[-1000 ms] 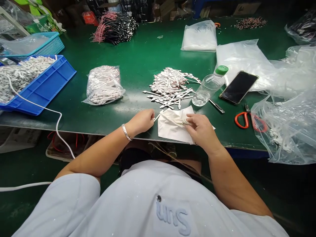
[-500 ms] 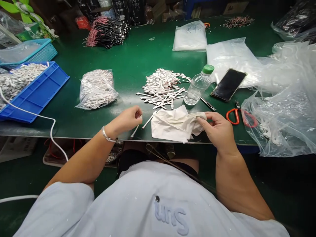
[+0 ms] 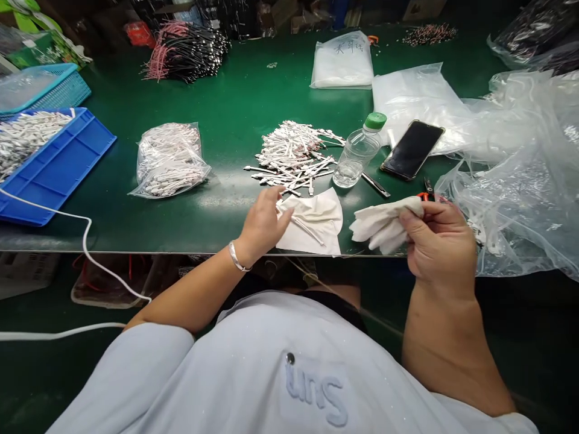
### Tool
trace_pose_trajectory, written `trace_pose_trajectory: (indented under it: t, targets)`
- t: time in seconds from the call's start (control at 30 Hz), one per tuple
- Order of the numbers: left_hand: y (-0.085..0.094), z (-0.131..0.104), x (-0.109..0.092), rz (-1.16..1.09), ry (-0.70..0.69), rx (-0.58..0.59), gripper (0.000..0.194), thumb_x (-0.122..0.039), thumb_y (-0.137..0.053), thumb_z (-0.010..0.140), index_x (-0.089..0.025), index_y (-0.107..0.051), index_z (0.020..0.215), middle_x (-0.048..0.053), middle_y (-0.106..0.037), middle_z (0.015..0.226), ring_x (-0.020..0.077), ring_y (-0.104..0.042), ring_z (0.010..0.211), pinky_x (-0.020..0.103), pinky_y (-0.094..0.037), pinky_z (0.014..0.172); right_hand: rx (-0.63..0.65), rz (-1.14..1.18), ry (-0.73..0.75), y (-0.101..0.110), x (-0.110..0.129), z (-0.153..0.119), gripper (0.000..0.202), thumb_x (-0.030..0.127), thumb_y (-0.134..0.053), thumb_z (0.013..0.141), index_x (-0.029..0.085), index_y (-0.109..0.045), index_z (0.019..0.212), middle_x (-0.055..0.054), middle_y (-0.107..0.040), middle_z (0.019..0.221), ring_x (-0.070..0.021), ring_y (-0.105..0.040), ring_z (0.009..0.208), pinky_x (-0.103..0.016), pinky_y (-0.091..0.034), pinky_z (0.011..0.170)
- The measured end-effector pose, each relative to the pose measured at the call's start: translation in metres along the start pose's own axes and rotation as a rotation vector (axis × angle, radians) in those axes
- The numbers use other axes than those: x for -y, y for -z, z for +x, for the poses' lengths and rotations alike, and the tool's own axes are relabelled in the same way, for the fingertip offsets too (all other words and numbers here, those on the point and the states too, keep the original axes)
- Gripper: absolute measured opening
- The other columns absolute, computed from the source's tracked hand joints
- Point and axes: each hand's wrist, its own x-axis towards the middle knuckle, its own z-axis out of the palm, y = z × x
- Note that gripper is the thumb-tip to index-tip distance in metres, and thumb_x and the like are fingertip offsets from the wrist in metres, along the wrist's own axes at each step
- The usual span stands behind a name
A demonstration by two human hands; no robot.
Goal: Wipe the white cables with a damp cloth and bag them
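My right hand (image 3: 441,244) pinches a bunched white cloth (image 3: 384,224) above the table's front edge. Fingers apart, my left hand (image 3: 266,220) is at the left side of a second white cloth (image 3: 323,211) that lies on the table. A thin white cable piece (image 3: 308,231) rests on that flat cloth, just right of my left fingers. Behind the cloth is a heap of short white cables (image 3: 294,150). A clear bottle with a green cap (image 3: 357,157) stands at the heap's right.
A filled clear bag (image 3: 169,160) and a blue bin (image 3: 63,163) are at left. To the right lie a phone (image 3: 412,149), a cutter (image 3: 376,184) and plastic bags (image 3: 529,199). Black and pink cables (image 3: 190,51) lie at the back.
My right hand has lifted its cloth off the other one and moved right. My left hand has moved right to the flat cloth and opened; a cable piece now lies on it.
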Motion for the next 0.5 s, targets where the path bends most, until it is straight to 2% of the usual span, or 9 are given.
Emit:
trace_pose_trajectory:
  t: [0.07,0.1,0.13,0.2,0.27,0.33,0.37,0.43,0.5]
  targets:
    - [0.013,-0.007,-0.015,0.008,-0.137,-0.038,0.037,-0.025,-0.063,0.082,-0.02,-0.054,0.117,0.01,-0.056,0.117,0.0185,-0.055,0.099,0.032,-0.041,0.095,0.048,-0.05,0.001,0.005,0.019,-0.012,0.017,0.024,-0.081,0.062,0.02,-0.071,0.074,0.0,-0.063,0.066,-0.0098,-0.055,0.055,-0.022,-0.045,0.049]
    - [0.017,-0.012,-0.025,-0.026,-0.208,0.014,0.037,-0.027,-0.061,0.083,-0.02,-0.054,0.119,0.01,-0.056,0.12,0.0205,-0.054,0.107,0.033,-0.039,0.099,0.143,-0.086,-0.044,0.007,0.029,-0.021,0.012,0.023,-0.079,0.066,0.021,-0.071,0.075,0.001,-0.062,0.063,-0.0086,-0.052,0.049,-0.021,-0.041,0.043]
    - [0.02,-0.018,-0.033,-0.07,-0.281,0.107,0.039,-0.028,-0.063,0.083,-0.02,-0.055,0.12,0.01,-0.055,0.124,0.0225,-0.051,0.114,0.035,-0.036,0.103,0.278,-0.12,-0.113,0.008,0.038,-0.03,0.009,0.023,-0.076,0.069,0.022,-0.07,0.076,0.001,-0.061,0.063,-0.008,-0.05,0.046,-0.021,-0.038,0.04]
    - [0.019,-0.032,-0.045,-0.166,-0.435,0.362,0.05,-0.033,-0.072,0.075,-0.019,-0.055,0.119,0.012,-0.053,0.13,0.0262,-0.047,0.123,0.039,-0.032,0.108,0.558,-0.148,-0.208,0.007,0.052,-0.047,0.006,0.021,-0.07,0.076,0.023,-0.07,0.081,-0.001,-0.064,0.076,-0.0117,-0.059,0.06,-0.022,-0.044,0.047]
    - [0.014,-0.043,-0.045,-0.25,-0.473,0.646,0.041,-0.036,-0.074,0.073,-0.017,-0.06,0.107,0.014,-0.057,0.125,0.0264,-0.05,0.119,0.04,-0.036,0.104,0.853,-0.167,-0.232,0.003,0.056,-0.06,0.012,0.02,-0.066,0.079,0.024,-0.073,0.088,-0.002,-0.063,0.077,-0.0128,-0.06,0.067,-0.023,-0.048,0.056]
    - [0.009,-0.049,-0.036,-0.316,-0.309,0.848,0.026,-0.038,-0.067,0.079,-0.015,-0.061,0.09,0.01,-0.064,0.102,0.0203,-0.058,0.096,0.033,-0.046,0.087,1.001,-0.163,-0.27,-0.002,0.051,-0.068,0.018,0.021,-0.064,0.081,0.025,-0.073,0.096,-0.002,-0.063,0.077,-0.0128,-0.06,0.069,-0.023,-0.048,0.062]
    - [0.008,-0.051,-0.031,-0.356,-0.175,0.89,0.025,-0.039,-0.064,0.081,-0.015,-0.059,0.084,0.006,-0.063,0.086,0.0155,-0.057,0.081,0.028,-0.046,0.075,1.004,-0.148,-0.319,-0.004,0.046,-0.069,0.02,0.024,-0.064,0.081,0.025,-0.073,0.099,-0.003,-0.064,0.079,-0.013,-0.06,0.071,-0.024,-0.048,0.064]
    - [0.009,-0.052,-0.023,-0.47,0.097,0.884,0.031,-0.044,-0.062,0.082,-0.015,-0.054,0.079,-0.002,-0.053,0.068,0.0085,-0.047,0.061,0.021,-0.039,0.058,0.938,-0.094,-0.478,-0.006,0.035,-0.069,0.023,0.029,-0.065,0.081,0.024,-0.071,0.103,-0.004,-0.066,0.085,-0.0141,-0.06,0.077,-0.024,-0.048,0.067]
    - [0.011,-0.051,-0.021,-0.596,0.264,0.84,0.035,-0.048,-0.064,0.08,-0.014,-0.052,0.079,-0.005,-0.047,0.065,0.006,-0.041,0.057,0.019,-0.034,0.054,0.91,-0.024,-0.645,-0.008,0.026,-0.067,0.027,0.034,-0.068,0.079,0.022,-0.069,0.103,-0.004,-0.066,0.089,-0.0143,-0.059,0.079,-0.024,-0.047,0.068]
